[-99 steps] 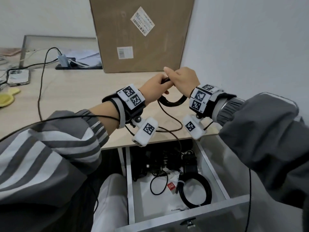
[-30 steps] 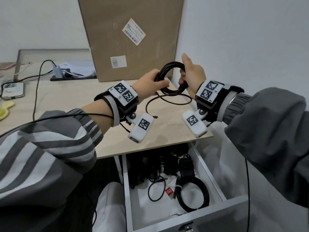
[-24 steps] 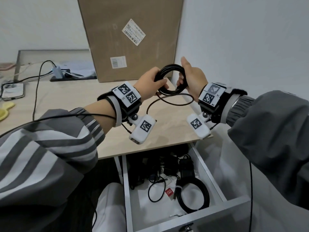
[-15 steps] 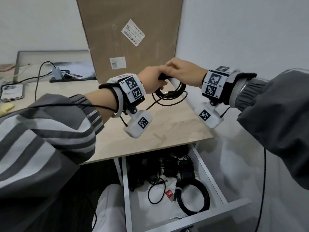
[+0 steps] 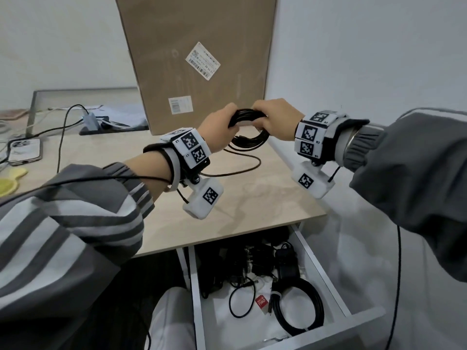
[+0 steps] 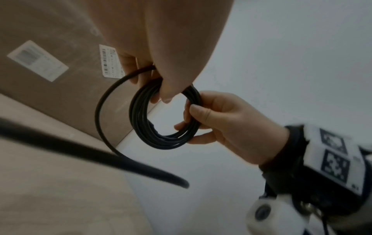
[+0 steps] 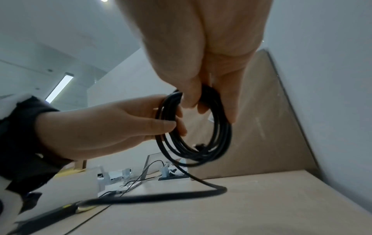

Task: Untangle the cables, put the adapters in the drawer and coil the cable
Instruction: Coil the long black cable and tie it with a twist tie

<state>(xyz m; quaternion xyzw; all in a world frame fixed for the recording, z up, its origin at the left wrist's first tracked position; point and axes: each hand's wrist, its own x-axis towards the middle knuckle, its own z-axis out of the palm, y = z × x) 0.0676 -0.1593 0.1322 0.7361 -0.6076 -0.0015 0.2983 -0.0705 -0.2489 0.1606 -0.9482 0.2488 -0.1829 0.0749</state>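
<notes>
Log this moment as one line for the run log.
step: coiling | left hand: grips black cable coil | right hand: grips coil top | loose tail: on desk | drawer: open

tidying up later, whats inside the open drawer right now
In the drawer: a coiled black cable front right, a loose thin cable, a red tag, black adapters at the back. The desktop covers its rear.

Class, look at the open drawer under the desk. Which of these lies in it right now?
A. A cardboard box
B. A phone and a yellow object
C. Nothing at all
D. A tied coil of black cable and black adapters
D: the head view shows a tied cable coil at the front right of the drawer, with black adapters piled behind it.
</notes>
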